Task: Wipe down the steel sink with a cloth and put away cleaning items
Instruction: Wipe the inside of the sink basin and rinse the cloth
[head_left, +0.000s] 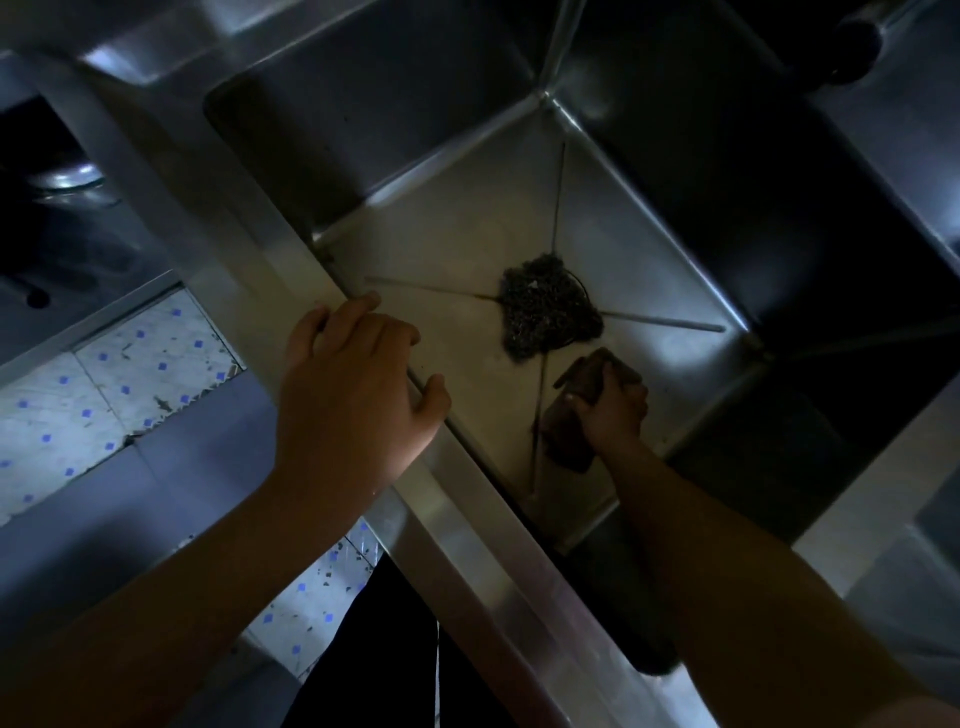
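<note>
I look down into a deep steel sink (467, 244), dimly lit. My right hand (613, 410) is down on the sink's bottom and grips a brown cloth (566, 436) pressed against the steel. A dark wire scourer (545, 312) lies over the drain in the middle of the bottom, just beyond the cloth. My left hand (353, 395) rests on the sink's near rim (467, 519), fingers bent over the edge and thumb towards the basin.
White floor tiles with blue dots (104, 395) show to the left, below the sink's edge. A dark round knob or fitting (852, 47) sits at the top right. The far steel walls of the basin are in deep shadow.
</note>
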